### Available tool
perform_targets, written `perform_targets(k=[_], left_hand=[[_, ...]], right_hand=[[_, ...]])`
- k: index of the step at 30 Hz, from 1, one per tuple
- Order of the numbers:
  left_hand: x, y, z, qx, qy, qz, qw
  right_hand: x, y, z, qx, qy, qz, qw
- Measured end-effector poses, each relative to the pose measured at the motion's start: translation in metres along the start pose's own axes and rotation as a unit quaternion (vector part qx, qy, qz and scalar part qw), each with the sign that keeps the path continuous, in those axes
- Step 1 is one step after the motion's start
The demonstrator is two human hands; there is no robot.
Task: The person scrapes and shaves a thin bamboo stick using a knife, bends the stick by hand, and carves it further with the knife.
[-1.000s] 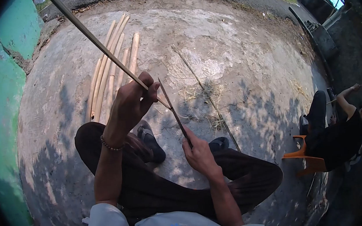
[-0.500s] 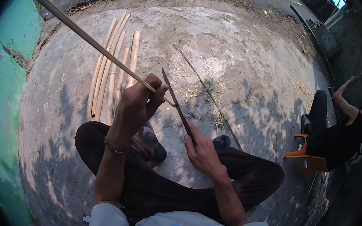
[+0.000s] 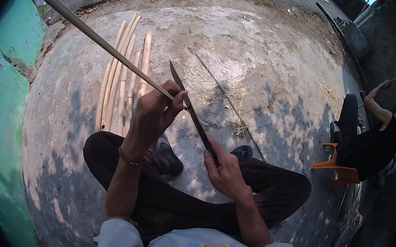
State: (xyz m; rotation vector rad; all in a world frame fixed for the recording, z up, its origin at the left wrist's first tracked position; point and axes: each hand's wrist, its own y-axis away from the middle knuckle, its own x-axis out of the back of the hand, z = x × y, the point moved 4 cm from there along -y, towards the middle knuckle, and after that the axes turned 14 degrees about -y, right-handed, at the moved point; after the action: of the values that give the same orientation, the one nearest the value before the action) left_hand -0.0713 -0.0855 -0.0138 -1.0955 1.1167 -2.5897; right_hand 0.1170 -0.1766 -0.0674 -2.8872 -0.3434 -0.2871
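My left hand (image 3: 157,107), with a beaded bracelet on its wrist, is closed round a long thin bamboo strip (image 3: 108,47) near its lower end. From there the strip slants up and out past the top left of the view. In my right hand (image 3: 225,173) is the handle of a long knife (image 3: 187,100), its dark blade pointing up and slightly left. The blade crosses close beside my left thumb, at the strip's lower end. Whether the edge touches the strip there, I cannot tell.
Several bamboo poles (image 3: 123,76) lie ahead on the left. A thin stick (image 3: 223,92) lies among fine shavings (image 3: 236,95) on the concrete ground. At right, another person (image 3: 373,139) sits on an orange chair (image 3: 338,169). A green wall (image 3: 4,144) stands at left.
The knife blade has shifted slightly up and left, nearer my left thumb. Less of the strip's lower end shows beyond my left fingers. The person at right has moved an arm slightly.
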Motion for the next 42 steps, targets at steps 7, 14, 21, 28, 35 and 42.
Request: perform_targets(k=[7,14,21,28,35,42], left_hand=[[-0.005,0.001,-0.007,0.031,-0.010,0.003,0.999],[-0.009,-0.003,0.008,0.042,-0.029,0.008,0.999],[-0.011,0.002,0.004,0.053,-0.042,0.029,0.997],[-0.016,0.000,-0.002,0.059,-0.041,0.028,0.997],[-0.018,0.002,0.008,0.073,-0.037,0.026,0.996],[-0.015,0.002,-0.002,0.084,-0.040,0.031,0.995]], right_hand=[[0.001,0.008,0.058,-0.095,0.064,-0.012,0.993],[0.000,0.005,0.005,-0.032,-0.020,0.012,0.999],[-0.002,0.000,0.020,-0.119,0.003,-0.002,0.993],[-0.009,0.007,0.046,-0.015,0.024,0.033,0.999],[0.000,0.008,0.007,-0.029,-0.046,0.029,0.998],[-0.002,0.000,0.080,-0.107,0.081,0.000,0.991]])
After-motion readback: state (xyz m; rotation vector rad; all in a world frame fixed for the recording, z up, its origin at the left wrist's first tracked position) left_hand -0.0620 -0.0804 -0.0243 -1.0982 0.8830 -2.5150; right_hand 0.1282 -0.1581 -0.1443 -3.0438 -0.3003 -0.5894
